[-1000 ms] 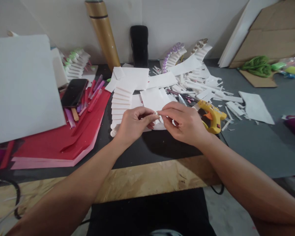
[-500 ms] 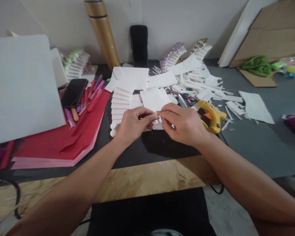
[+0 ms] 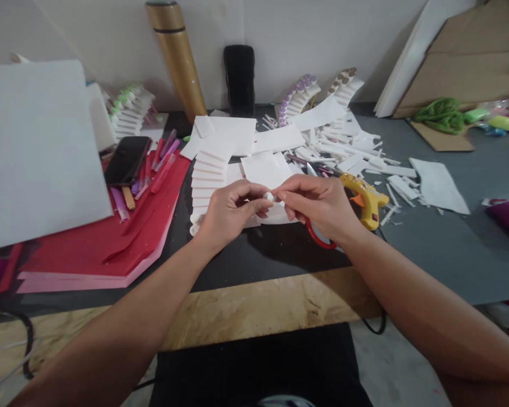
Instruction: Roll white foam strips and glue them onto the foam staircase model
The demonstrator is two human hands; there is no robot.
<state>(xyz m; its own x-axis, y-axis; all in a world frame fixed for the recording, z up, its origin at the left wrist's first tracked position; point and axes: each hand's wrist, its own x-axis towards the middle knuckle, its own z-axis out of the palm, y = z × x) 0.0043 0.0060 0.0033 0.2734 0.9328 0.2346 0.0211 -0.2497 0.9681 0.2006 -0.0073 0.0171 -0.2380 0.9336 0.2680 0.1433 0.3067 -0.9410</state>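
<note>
My left hand (image 3: 233,210) pinches a small white piece (image 3: 270,196) between thumb and fingertips; it looks like curled or rolled paper, though its exact kind is unclear. Closed beside it, my right hand (image 3: 318,204) has thumb and forefinger meeting at the right side of the same white piece. Scissors with a red handle (image 3: 324,243) lie partly hidden beneath my right hand. Left of my left hand stands a white curved model staircase (image 3: 207,174) with a small round white roll (image 3: 194,228) at its lower end. White sheets (image 3: 263,172) lie just behind my fingers.
A yellow glue gun (image 3: 368,202) lies right of my right hand. Behind it spread many white paper scraps (image 3: 343,144). Red and pink sheets (image 3: 89,249), a phone (image 3: 127,160) and a gold bottle (image 3: 178,62) stand or lie leftward. Finished-looking small staircases (image 3: 299,99) stand against the wall.
My right hand has turned slightly and its fingers have shifted. The white piece shows more between my fingertips, and the red scissors handle has come into view below my right hand.
</note>
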